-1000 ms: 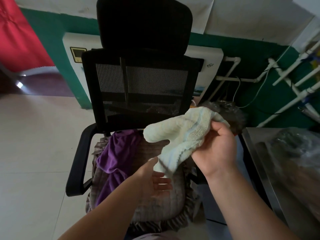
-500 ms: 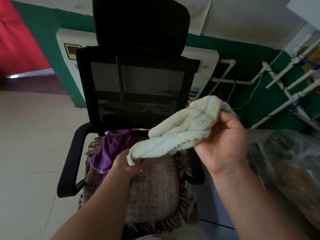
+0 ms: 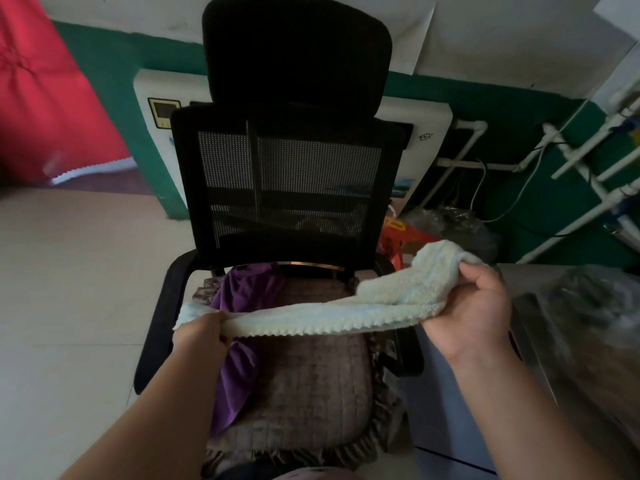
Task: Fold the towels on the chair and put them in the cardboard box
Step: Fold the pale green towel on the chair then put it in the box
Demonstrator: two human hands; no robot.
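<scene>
Left fingers: curled round one end of the pale mint-green fluffy terry towel (image 3: pixel 311 315), which the left hand (image 3: pixel 201 332) grips above the chair's left armrest side.
Right fingers: clenched on the other, bunched end of the same towel; the right hand (image 3: pixel 471 313) holds it up beside the chair's right edge, a loop of cloth standing over the knuckles.
Towel in hand: pulled out between the two hands into a long band with a scalloped lower edge, hanging in the air over the seat and not touching it.
Second towel: a purple smooth cloth (image 3: pixel 242 327) lies crumpled along the left of the seat, unfolded.
Chair: black mesh-backed office chair (image 3: pixel 291 174) with a quilted brown frilled seat cushion (image 3: pixel 311 386).
Cardboard box: not seen in this view.
Step in hand: opening the first towel flat before any fold; I judge the task barely begun.
Next move calls for: freeing the bunched right end so the corners show, then bringing the two ends together evenly.
Risk: a fold made over the bunch would come out lumpy.
</scene>
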